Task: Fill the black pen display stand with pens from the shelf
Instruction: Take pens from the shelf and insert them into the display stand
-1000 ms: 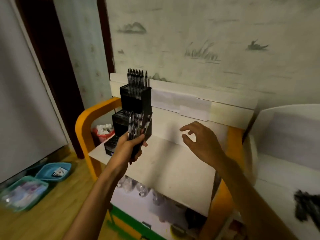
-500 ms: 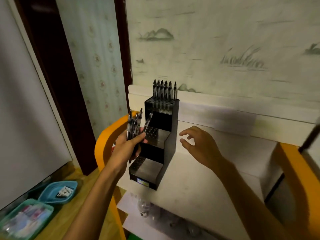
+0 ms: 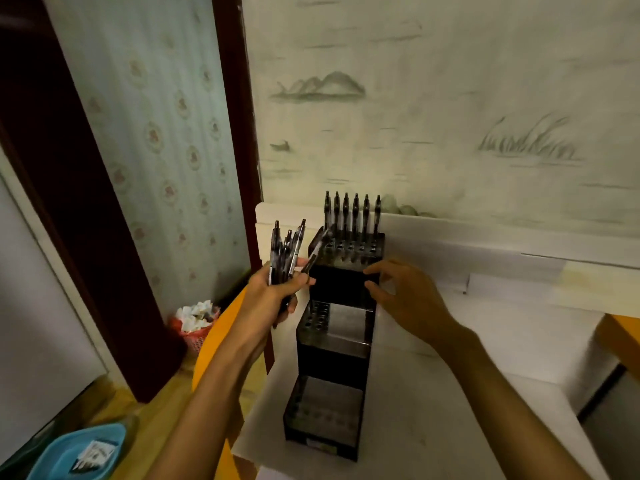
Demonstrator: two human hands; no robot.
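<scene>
Head: pens (image 3: 287, 252) upright in left hand (image 3: 273, 294)

Black 3-tier stand (image 3: 332, 344), pens (image 3: 351, 216) upright top

Dim rm: wallpapered wall (image 3: 450, 98), wood floor (image 3: 114, 407)

No readable text — labels too blurred.
</scene>
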